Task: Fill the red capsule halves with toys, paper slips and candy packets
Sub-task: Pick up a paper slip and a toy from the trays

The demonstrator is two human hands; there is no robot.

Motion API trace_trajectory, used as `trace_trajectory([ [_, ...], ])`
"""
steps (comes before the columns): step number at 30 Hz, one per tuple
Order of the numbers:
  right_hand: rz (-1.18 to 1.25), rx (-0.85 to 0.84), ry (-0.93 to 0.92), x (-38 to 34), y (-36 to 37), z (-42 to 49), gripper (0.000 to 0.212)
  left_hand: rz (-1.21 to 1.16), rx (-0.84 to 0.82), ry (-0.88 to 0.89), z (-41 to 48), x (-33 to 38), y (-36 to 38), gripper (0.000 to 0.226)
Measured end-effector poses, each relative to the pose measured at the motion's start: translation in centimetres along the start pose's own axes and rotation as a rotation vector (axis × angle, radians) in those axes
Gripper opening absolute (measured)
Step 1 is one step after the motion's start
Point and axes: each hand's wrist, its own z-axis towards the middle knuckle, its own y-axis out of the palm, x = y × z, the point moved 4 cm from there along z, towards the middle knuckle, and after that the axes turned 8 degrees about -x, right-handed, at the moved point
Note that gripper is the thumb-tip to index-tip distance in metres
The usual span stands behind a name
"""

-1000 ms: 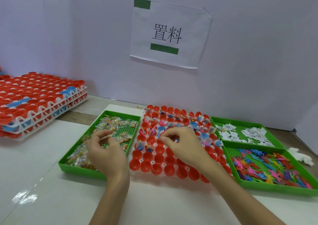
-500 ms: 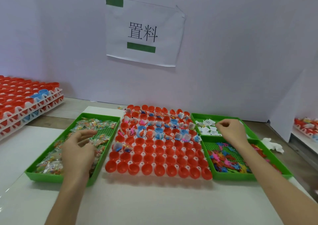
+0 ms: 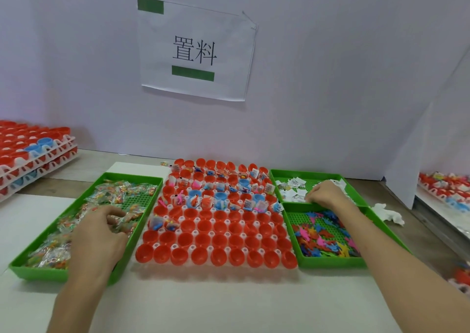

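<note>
Squarely between the two forearms, the red capsule halves (image 3: 218, 231) sit mouth up in straight rows that run across the bench (image 3: 229, 302). The far rows carry fillings, while the near rows show bare red insides.

The left hand (image 3: 99, 233) lies in the left green tray (image 3: 38, 273), which is just beside the capsule block. Its thumb and fingers are curled in, the grip clamped on the candy packets (image 3: 122, 192).

The right hand (image 3: 326, 195) rests knuckles up on the paper slips (image 3: 295, 183) in the far right tray (image 3: 305, 172). Its fingertips are tucked under, so whether its grip is closed on a slip I cannot tell.

The toys (image 3: 323, 241) lie heaped in the near right tray (image 3: 330, 262), under the right forearm. Open bench runs along the near edge of all three trays.
</note>
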Motion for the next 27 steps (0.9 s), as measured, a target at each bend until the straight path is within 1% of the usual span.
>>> trace_trajectory([
  [3, 0.017, 0.056, -0.037, -0.1, 0.3, -0.4, 0.016, 0.029, 0.05, 0.048, -0.5, 0.4, -0.1, 0.053],
  [7, 0.07, 0.148, -0.088, 0.2, 0.6, -1.0, 0.022, 0.034, 0.177, 0.189, -0.9, 1.2, -0.6, 0.056],
  [12, 0.138, 0.212, -0.159, 0.5, 0.1, -1.2, 0.023, -0.054, 0.365, 0.385, -0.9, 1.4, -1.6, 0.046],
  [15, 0.186, 0.208, -0.179, 0.7, -0.1, -1.3, 0.022, -0.124, 0.465, 0.453, -0.6, 0.9, -2.1, 0.039],
  [17, 0.221, 0.203, -0.191, 1.0, -0.3, -1.4, 0.02, -0.142, 0.5, 0.456, -0.3, 0.3, -2.2, 0.034],
  [19, 0.247, 0.222, -0.204, 1.3, -0.5, -1.7, 0.018, -0.151, 0.511, 0.434, 0.0, -0.1, -2.3, 0.035],
  [23, 0.28, 0.298, -0.217, 2.0, -0.9, -2.2, 0.014, -0.228, 0.548, 0.374, 0.0, -0.3, -2.7, 0.032],
  [27, 0.335, 0.381, -0.231, 2.7, -1.2, -2.7, 0.014, -0.278, 0.532, 0.332, 0.2, -0.7, -2.7, 0.027],
])
